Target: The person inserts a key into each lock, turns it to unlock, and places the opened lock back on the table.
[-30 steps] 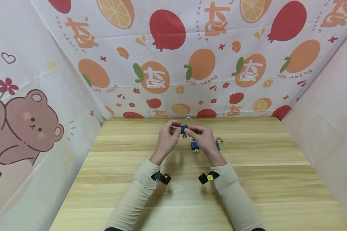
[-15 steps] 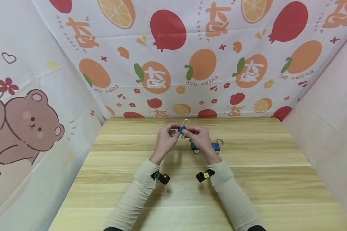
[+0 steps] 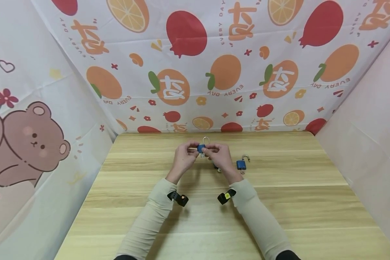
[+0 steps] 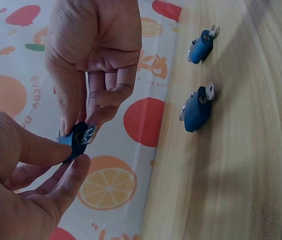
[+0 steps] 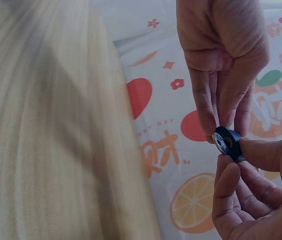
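Between both hands is a small blue padlock [image 3: 200, 148], held above the far part of the table. Its silver shackle [image 3: 206, 140] points up, and a key [image 4: 88, 134] sticks out of its bottom. My left hand [image 3: 183, 157] pinches the body from the left with thumb and fingers. From the right, my right hand [image 3: 221, 159] grips it too, its thumb [image 5: 261, 152] pressed against the body. Another blue padlock [image 3: 241, 165] lies to the right of the right hand, shackle raised and key in. A third padlock [image 4: 198, 110] is partly hidden behind the right hand in the head view.
The wooden table [image 3: 136, 216] runs up to a fruit-printed cloth [image 3: 143, 108] hung behind it. White cloths hang at both sides, the left one with a printed bear [image 3: 35, 144]. Both wrists wear small black cameras.
Both hands have moved slightly left and nearer the body with the held padlock. The right-hand padlock on the table has come fully into sight as the right hand moved off it.
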Demonstrator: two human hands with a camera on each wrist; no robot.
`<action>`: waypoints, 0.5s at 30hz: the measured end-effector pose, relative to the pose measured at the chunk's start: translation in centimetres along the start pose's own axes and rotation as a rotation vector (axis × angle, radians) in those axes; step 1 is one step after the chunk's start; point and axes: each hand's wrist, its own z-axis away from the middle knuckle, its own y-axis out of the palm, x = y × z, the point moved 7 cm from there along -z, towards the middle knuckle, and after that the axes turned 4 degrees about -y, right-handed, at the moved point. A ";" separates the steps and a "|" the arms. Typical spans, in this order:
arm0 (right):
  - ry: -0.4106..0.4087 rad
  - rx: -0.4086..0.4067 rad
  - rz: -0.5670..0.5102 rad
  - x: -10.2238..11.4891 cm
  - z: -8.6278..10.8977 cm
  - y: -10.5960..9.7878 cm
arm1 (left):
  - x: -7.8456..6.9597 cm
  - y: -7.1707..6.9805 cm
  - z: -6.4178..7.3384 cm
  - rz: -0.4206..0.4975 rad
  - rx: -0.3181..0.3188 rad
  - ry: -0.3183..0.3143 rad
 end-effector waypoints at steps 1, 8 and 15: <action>0.005 0.000 0.006 -0.2 0.0 0.1 | 0.2 0.0 0.0 0.000 0.006 -0.008; 0.037 0.010 0.058 -1.5 -0.3 0.5 | 1.5 0.5 -0.5 -0.011 0.043 -0.050; 0.028 0.065 0.103 -2.1 -0.3 1.2 | 2.6 0.6 -0.9 -0.067 0.018 -0.040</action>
